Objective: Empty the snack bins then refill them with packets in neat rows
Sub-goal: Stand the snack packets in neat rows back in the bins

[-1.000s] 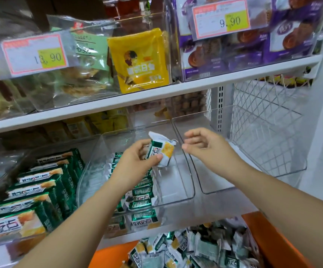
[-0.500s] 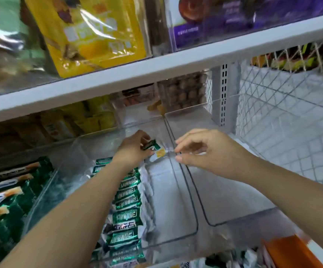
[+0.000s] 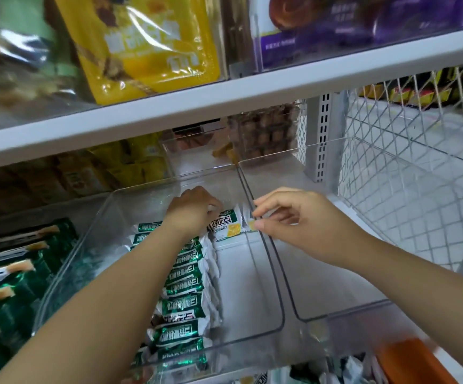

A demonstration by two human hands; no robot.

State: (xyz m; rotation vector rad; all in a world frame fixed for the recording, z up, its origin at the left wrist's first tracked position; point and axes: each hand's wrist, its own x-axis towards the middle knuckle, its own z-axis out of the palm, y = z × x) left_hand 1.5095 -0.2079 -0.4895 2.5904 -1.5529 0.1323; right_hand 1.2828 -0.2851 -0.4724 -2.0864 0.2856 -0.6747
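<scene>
The left hand [image 3: 194,210] grips a green packet [image 3: 226,224] at the far end of the middle clear bin [image 3: 238,286]; the right hand [image 3: 294,220] pinches its right tip. Let go tilted, it could topple flat and spoil row 2, as nothing props it there.

One head-worn camera looks forward and steeply down, from close above, into a clear plastic bin [image 3: 241,295] on the lower shelf. A white metal shelf [image 3: 224,106] slants across the far top of the view. A white wire basket [image 3: 418,203] fills the right side.
</scene>
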